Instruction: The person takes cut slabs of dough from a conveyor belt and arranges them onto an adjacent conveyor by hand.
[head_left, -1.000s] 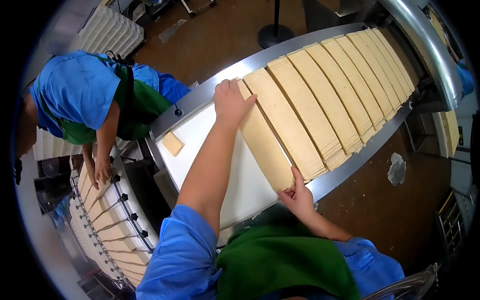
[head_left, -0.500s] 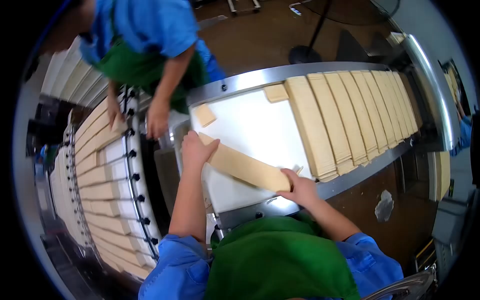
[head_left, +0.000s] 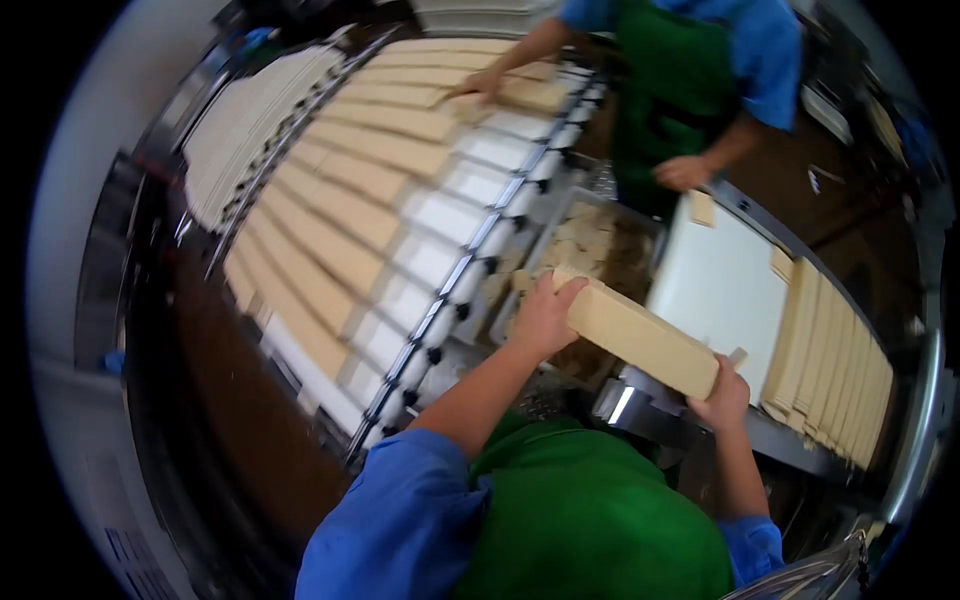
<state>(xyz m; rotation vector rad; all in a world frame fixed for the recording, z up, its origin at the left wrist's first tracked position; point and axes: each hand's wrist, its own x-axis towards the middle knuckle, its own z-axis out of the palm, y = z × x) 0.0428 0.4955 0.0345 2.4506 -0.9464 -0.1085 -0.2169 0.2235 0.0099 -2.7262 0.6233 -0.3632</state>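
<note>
A long stack of thin, pale beige sheets (head_left: 645,340) is held by its two ends in front of my body. My left hand (head_left: 545,318) is closed around the left end, over a bin of scraps. At the lower right end, my right hand (head_left: 720,395) grips the stack near the corner of the white work surface (head_left: 715,275). The stack is tilted, its left end farther from me. Beneath it, part of the bin is hidden.
On the left, a conveyor (head_left: 425,215) with metal rods carries rows of pale strips. Scraps (head_left: 588,235) fill the bin beside it. More upright stacks (head_left: 828,350) stand at the right. Across from me, a person in a green apron (head_left: 668,90) touches the strips with one hand (head_left: 480,85).
My view has turned left. Both hands have carried the stack off the white surface, leftward toward the conveyor and over the bin. The other person's hand stays at the strips.
</note>
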